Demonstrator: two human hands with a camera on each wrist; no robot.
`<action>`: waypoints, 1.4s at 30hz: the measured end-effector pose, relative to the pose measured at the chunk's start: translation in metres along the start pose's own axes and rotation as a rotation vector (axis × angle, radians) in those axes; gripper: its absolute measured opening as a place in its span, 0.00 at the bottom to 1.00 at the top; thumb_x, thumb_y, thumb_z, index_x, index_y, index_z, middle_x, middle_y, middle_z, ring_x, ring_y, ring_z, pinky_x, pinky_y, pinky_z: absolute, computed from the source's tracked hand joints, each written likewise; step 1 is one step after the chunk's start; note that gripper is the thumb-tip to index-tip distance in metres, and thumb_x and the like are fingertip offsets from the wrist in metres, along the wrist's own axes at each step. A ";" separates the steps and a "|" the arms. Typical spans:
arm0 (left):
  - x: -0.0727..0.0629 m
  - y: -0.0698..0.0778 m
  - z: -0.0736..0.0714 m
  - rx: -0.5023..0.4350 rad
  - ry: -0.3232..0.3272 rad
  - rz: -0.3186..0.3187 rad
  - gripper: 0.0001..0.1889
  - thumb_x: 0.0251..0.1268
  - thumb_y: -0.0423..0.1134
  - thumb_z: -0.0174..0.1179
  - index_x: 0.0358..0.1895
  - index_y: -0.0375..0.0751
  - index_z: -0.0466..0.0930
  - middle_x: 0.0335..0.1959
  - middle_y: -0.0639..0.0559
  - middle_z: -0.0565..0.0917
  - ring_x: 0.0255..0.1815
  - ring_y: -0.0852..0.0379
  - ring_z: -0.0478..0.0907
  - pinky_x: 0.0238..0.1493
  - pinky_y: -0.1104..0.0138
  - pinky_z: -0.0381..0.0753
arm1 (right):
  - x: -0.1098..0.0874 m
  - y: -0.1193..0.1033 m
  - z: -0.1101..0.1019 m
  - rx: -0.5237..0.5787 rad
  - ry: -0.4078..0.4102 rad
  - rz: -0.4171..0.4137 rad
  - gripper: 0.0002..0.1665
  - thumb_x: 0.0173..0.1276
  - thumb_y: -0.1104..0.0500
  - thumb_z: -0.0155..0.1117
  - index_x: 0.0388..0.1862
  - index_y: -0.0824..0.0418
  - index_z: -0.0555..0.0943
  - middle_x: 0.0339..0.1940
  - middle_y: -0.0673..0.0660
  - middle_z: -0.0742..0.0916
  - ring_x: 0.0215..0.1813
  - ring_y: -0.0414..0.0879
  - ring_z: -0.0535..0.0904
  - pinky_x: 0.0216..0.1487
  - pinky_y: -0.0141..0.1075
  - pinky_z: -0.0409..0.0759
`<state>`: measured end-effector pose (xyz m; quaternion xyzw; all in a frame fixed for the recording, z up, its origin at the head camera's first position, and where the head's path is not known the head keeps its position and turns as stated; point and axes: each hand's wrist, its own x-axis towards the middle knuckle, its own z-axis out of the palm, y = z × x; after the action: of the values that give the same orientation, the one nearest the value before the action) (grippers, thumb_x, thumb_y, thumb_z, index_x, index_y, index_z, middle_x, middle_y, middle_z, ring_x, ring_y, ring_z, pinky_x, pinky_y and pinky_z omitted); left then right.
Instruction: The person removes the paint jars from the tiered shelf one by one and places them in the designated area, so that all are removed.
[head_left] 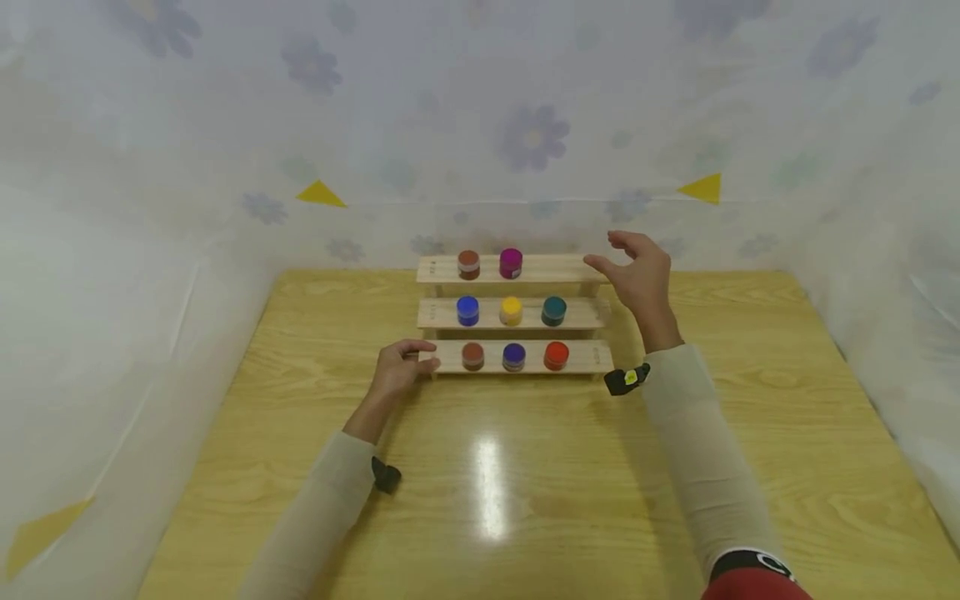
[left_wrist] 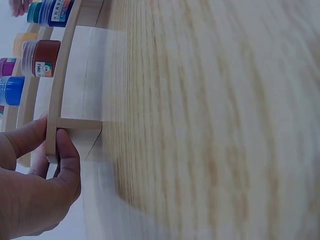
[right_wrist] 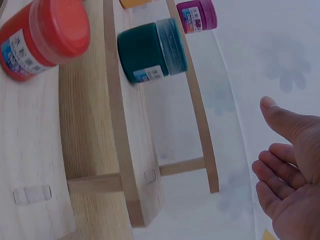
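A three-tier wooden rack [head_left: 592,356] carries small paint jars. The bottom step has a brown jar [head_left: 472,357], a dark blue jar [head_left: 513,357] and a red jar [head_left: 557,356]. On the middle step stand a blue jar [head_left: 467,311], a yellow jar [head_left: 511,312] and a dark green jar [head_left: 553,311]. A second brown jar [head_left: 468,265] and a magenta jar [head_left: 511,263] occupy the top step. My left hand [left_wrist: 45,175] pinches the bottom step's left end between thumb and fingers. Beside the top step's right end, my right hand [head_left: 641,279] is held up, thumb and fingers apart, holding nothing.
The rack stands near the back of a wood-grain table [head_left: 420,500]. Behind it hangs a flowered white sheet [head_left: 450,108] bearing yellow triangles [head_left: 702,189]. White sheeting also lines both sides.
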<state>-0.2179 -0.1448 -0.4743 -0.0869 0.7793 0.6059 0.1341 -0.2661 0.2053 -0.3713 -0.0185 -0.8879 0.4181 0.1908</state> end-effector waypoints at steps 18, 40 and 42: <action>0.002 -0.002 0.000 -0.001 0.009 0.017 0.16 0.56 0.33 0.67 0.49 0.36 0.81 0.52 0.44 0.78 0.37 0.61 0.73 0.39 0.72 0.74 | 0.004 -0.029 0.043 0.092 -0.121 0.020 0.37 0.56 0.45 0.72 0.63 0.58 0.75 0.61 0.58 0.79 0.64 0.54 0.72 0.68 0.49 0.68; -0.001 0.002 0.006 -0.121 -0.025 0.011 0.16 0.58 0.28 0.64 0.50 0.32 0.80 0.44 0.44 0.78 0.31 0.63 0.79 0.47 0.60 0.83 | -0.002 -0.045 0.079 0.123 -0.191 0.012 0.32 0.56 0.49 0.73 0.58 0.60 0.78 0.57 0.60 0.82 0.59 0.52 0.75 0.64 0.46 0.72; -0.001 0.002 0.006 -0.120 -0.027 0.012 0.16 0.58 0.28 0.64 0.51 0.32 0.80 0.46 0.43 0.77 0.32 0.63 0.79 0.47 0.60 0.83 | -0.003 -0.045 0.081 0.119 -0.201 0.013 0.33 0.56 0.49 0.73 0.58 0.61 0.78 0.57 0.60 0.82 0.60 0.53 0.75 0.64 0.47 0.72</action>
<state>-0.2167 -0.1385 -0.4735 -0.0822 0.7403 0.6533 0.1356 -0.2865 0.1154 -0.3853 0.0293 -0.8761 0.4710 0.0987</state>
